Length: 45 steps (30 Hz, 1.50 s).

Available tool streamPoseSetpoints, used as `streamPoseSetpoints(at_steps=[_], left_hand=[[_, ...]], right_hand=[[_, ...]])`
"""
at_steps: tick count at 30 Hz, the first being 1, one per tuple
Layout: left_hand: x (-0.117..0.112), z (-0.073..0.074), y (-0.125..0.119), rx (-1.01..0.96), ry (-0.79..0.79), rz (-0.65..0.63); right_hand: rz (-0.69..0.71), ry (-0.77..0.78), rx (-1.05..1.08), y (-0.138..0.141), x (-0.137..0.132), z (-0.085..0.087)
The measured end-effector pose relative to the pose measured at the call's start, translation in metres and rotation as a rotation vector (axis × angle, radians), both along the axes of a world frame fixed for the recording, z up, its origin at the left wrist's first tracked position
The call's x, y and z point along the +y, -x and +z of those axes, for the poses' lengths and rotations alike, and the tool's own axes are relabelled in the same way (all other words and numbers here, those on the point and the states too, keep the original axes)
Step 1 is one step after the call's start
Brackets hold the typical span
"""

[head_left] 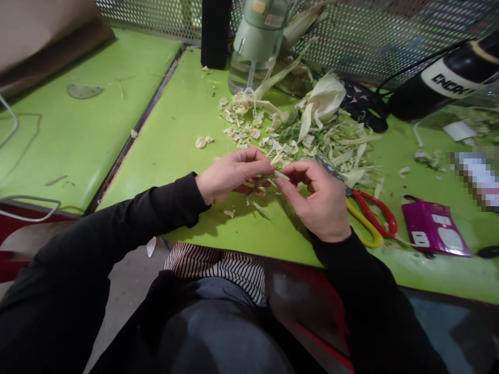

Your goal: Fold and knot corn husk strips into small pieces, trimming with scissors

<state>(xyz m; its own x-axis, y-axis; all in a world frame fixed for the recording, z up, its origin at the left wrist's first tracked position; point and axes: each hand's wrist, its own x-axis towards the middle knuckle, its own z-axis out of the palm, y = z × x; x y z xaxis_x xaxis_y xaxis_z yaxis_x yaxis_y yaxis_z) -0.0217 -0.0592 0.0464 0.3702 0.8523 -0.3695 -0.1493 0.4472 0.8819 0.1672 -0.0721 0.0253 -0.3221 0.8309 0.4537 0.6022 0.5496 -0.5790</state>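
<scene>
Close to the green table's front edge, my left hand [237, 174] and my right hand [317, 200] meet over the tabletop. Between them is a small pale strip of husk [279, 175], pinched at one end by each hand's fingers. Some of the left fingers are hidden behind the hand. Just beyond lies a spread of pale and green husk scraps [268, 140], with a larger cream husk [325, 98] at its back. Scissors [368, 215] with one red and one yellow handle lie beside my right hand, their blades partly hidden behind it.
A green-lidded water bottle [253, 57] and a black upright object [215, 34] stand by the perforated metal panel [156, 18]. A dark bottle [440, 78], a purple packet [434, 228] and a blurred-out phone-like item [479, 179] are on the right. Brown paper [47, 41] lies far left.
</scene>
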Motion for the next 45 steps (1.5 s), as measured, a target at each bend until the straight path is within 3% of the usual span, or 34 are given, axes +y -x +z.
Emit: streamPoseSetpoints(at_steps=[10, 17, 23, 34, 41, 45], left_hand=[[-0.001, -0.001, -0.001, 0.055, 0.008, -0.044], [-0.002, -0.004, -0.003, 0.142, -0.212, -0.036], [-0.002, -0.005, -0.003, 0.158, -0.275, -0.027], [-0.004, -0.014, -0.007, 0.179, -0.28, 0.011], [-0.003, -0.012, -0.006, 0.169, -0.262, 0.0], [-0.005, -0.013, -0.004, 0.228, -0.286, -0.035]], right_hand=[[-0.011, -0.013, 0.012, 0.003, -0.003, -0.001], [0.07, 0.293, 0.196, 0.001, -0.001, 0.001], [0.054, 0.374, 0.286, 0.0, 0.0, 0.001], [-0.041, 0.254, 0.308, 0.005, -0.003, -0.001], [-0.005, 0.358, 0.287, 0.004, -0.004, -0.001], [0.001, 0.272, 0.229, 0.005, -0.006, 0.001]])
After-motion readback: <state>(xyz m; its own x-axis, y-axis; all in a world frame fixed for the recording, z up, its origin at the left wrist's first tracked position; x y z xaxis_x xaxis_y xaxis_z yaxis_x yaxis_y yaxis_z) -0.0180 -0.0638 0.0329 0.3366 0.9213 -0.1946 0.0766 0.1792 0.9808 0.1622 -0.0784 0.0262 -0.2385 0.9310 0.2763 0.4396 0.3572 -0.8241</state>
